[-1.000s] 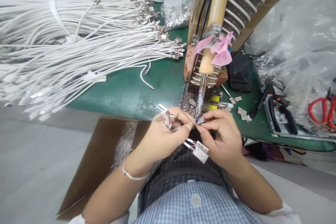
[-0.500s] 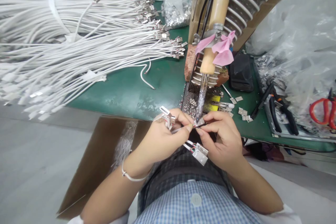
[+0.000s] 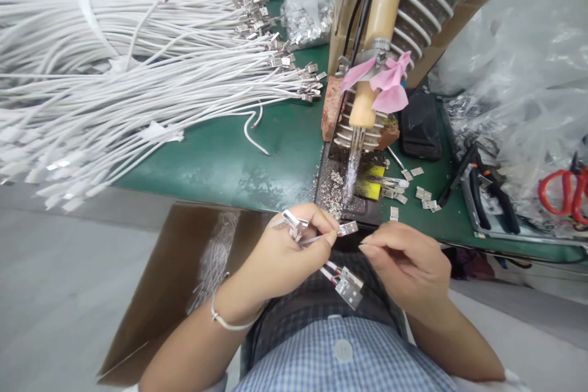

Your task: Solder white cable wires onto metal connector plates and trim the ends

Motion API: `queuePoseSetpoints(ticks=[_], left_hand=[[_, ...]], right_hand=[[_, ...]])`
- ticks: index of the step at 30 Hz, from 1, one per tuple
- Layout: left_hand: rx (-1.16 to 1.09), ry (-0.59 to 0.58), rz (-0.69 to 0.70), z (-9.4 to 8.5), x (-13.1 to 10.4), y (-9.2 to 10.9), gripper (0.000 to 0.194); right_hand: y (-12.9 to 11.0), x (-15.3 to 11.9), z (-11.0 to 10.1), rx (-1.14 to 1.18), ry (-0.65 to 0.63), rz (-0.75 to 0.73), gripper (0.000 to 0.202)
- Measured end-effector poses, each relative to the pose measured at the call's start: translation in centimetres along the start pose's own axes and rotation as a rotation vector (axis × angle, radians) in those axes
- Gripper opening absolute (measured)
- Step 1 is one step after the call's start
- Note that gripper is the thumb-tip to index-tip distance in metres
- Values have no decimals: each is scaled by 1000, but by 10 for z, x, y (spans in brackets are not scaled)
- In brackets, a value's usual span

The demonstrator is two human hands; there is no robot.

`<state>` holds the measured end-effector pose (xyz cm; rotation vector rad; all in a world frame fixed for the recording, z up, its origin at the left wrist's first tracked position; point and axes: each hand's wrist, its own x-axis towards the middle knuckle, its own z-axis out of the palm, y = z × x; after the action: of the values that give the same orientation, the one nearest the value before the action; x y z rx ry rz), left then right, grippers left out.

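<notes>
My left hand (image 3: 294,251) is closed around several white USB cables. One cable's metal USB plug (image 3: 348,228) points right from between thumb and forefinger, with a bit of red wire at its base. More USB plugs (image 3: 350,289) hang below the palm, and another plug (image 3: 294,220) sticks out above the knuckles. My right hand (image 3: 404,257) is apart from the plugs, thumb and forefinger pinched together; whatever is in the pinch is too small to make out. Just above the hands, a soldering iron (image 3: 364,110) with a wooden handle and pink cloth tie points its tip down.
Bundles of white cables (image 3: 184,86) cover the table's left. Loose plugs (image 3: 425,195), a yellow sponge (image 3: 374,182) and a black box (image 3: 420,125) lie right of the iron. Further right are black-handled cutters (image 3: 493,196), red-handled scissors (image 3: 565,193) and plastic bags (image 3: 519,73). A cardboard box (image 3: 156,294) stands below left.
My right hand has moved right and slightly down, away from the plug. The plug in my left hand has come away from the iron's tip, a little lower.
</notes>
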<state>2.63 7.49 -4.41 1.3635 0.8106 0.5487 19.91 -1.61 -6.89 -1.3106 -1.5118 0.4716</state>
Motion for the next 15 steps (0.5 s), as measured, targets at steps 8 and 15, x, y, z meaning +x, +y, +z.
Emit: queuePoseSetpoints(ticks=[8, 15], left_hand=[[15, 23, 10, 0, 4, 2, 8], [14, 24, 62, -2, 8, 3, 9]], right_hand=[[3, 6, 5, -75, 24, -76, 18], [6, 15, 15, -180, 117, -113, 12]])
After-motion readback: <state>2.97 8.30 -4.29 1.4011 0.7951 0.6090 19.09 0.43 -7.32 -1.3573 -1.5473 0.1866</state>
